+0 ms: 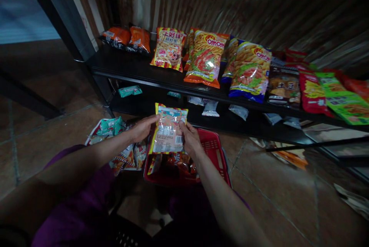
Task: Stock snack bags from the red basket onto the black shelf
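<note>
Both hands hold up one snack bag (pixel 168 128), yellow-edged with its pale back label and barcode toward me. My left hand (pixel 142 128) pinches the bag's left edge. My right hand (pixel 190 139) grips its right edge. The bag hangs above a red plastic basket (pixel 215 148) on the floor, which holds more snack packets. Behind it runs a low black shelf (pixel 129 68).
The top shelf carries orange packets (pixel 127 37), a yellow bag (pixel 169 49), large OKOK snack bags (pixel 206 58) and red and green bags (pixel 334 93) at right. Small packets (pixel 210 108) lie on the lower shelf. More packets (pixel 115 130) lie on the tiled floor at left.
</note>
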The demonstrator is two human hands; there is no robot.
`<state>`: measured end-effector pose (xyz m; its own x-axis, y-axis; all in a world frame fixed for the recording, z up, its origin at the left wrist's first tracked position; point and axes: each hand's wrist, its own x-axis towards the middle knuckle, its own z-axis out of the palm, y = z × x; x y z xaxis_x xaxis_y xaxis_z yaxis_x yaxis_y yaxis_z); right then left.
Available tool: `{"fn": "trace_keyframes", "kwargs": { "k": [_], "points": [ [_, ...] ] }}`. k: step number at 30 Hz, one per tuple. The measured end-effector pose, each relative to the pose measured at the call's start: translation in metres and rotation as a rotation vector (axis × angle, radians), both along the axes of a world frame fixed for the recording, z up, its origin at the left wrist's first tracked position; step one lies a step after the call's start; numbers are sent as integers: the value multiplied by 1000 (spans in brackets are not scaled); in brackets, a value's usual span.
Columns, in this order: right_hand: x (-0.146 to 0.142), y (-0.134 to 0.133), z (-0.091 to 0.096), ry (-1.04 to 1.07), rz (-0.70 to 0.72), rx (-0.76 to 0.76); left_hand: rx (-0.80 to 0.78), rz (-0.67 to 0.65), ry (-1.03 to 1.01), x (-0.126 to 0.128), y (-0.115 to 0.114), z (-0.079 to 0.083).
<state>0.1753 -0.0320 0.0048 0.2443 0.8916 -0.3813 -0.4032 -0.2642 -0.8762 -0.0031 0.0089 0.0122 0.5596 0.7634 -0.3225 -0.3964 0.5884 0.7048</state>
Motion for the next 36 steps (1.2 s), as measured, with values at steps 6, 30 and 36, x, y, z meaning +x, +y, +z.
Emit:
{"fn": "trace_keyframes", "kwargs": {
  "k": [6,30,36],
  "points": [
    [5,7,-4,-19,-129,15,-91,-121,61,2,-14,-3],
    [21,-23,2,37,241,-99,-202,187,138,0,0,-13],
    [13,-25,9,-20,206,-9,-221,202,93,1,4,-22]
  ]
}}
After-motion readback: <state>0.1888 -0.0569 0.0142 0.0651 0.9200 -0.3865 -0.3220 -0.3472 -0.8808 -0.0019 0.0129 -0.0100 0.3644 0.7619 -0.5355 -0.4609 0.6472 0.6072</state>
